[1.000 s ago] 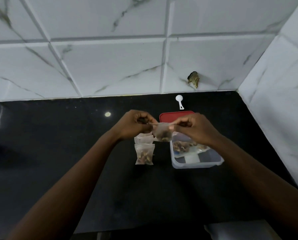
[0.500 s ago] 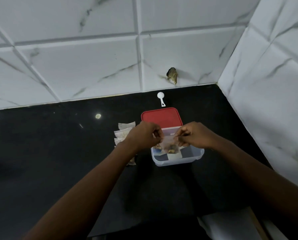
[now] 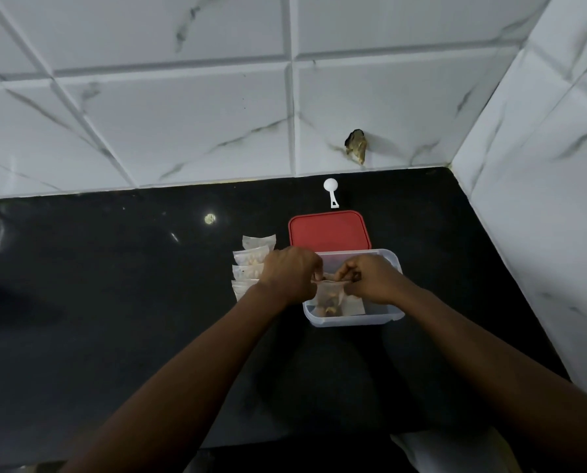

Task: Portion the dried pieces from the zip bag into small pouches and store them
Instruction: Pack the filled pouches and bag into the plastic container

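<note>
A small clear pouch [image 3: 329, 297] with brown dried pieces hangs over the clear plastic container [image 3: 353, 319]. My left hand [image 3: 290, 276] pinches its top edge on the left and my right hand [image 3: 370, 279] pinches it on the right. Several filled small pouches [image 3: 251, 264] lie in a row on the black counter, just left of my left hand and partly hidden by it. More dried pieces and a paper slip show inside the container under the pouch.
The container's red lid [image 3: 328, 230] lies flat right behind it. A white measuring scoop [image 3: 331, 191] lies near the back wall. White marble tile walls close the back and the right side. A pale object [image 3: 449, 448] sits at the counter's front edge.
Both hands moved the small pouch rightward from above the row of pouches to over the open container and lowered it. The view shifted right.
</note>
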Demonstrator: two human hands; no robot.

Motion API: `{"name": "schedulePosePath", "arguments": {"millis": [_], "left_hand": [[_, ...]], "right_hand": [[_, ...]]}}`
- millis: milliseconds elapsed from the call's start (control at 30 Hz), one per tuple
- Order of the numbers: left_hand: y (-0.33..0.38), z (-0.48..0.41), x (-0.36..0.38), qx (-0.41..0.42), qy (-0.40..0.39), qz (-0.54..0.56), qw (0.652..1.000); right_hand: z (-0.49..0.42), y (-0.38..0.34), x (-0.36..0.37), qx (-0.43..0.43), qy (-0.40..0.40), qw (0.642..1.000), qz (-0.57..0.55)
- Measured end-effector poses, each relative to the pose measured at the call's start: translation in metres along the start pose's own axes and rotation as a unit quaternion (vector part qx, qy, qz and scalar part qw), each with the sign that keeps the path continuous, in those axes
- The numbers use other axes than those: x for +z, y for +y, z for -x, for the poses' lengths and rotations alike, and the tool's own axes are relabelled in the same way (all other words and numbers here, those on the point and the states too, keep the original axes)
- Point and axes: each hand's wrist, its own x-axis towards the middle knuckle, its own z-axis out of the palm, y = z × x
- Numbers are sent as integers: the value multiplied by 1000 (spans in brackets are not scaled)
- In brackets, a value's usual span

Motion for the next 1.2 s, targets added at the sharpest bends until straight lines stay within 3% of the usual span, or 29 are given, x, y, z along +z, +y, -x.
{"name": "schedulePosePath", "arguments": {"millis": [133,267,400,667,833,1200], "left_hand": [[-11,7,-6,-31,56,72,995],[-28,17,-18,-75,46,137,987],[-55,33,-27,-112,36,183,976],[-111,62,-23,-176,-5,157,972],[-120,69,-10,-165,-27,157,973],[-130,59,-16,-79,-22,212,974]], "right_hand": [[2,-16,-8,-30,50,997,-43],[-9,-42,-6,-90,103,989,-58],[-26,-70,6,-122,77,988,-47],[-49,-108,47,-153,29,978,143],[-54,-118,70,-135,22,954,266],[-42,-115,50,-149,57,958,239]]}}
